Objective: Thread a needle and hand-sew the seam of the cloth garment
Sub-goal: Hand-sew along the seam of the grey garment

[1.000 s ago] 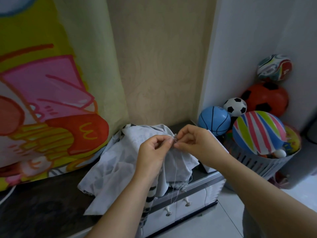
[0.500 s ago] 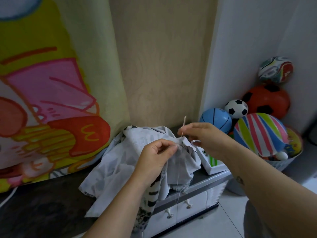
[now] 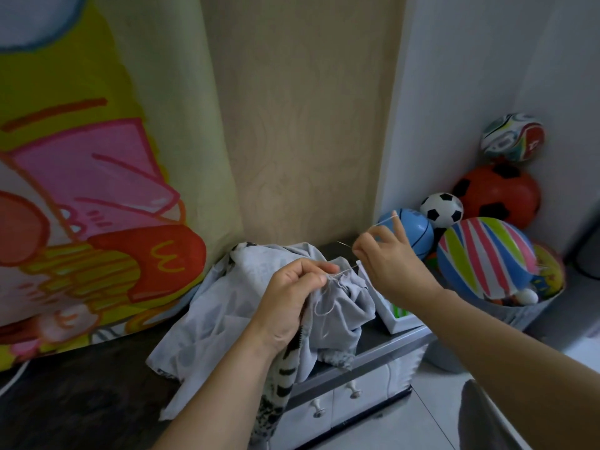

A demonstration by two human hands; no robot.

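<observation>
Two hands mid-stitch on the grey garment (image 3: 227,306).
The needle (image 3: 344,245) is threaded and the seam looks part-sewn, judging by the thread (image 3: 349,269) running taut from the puckered cloth. The left hand (image 3: 292,297) has its fingers pinched on the seam, above the dark worktop (image 3: 81,394). The right hand (image 3: 388,266) has its fingers closed on what seems to be the needle, too thin to be sure. Pulling through, further stitches and a knot appear left.
</observation>
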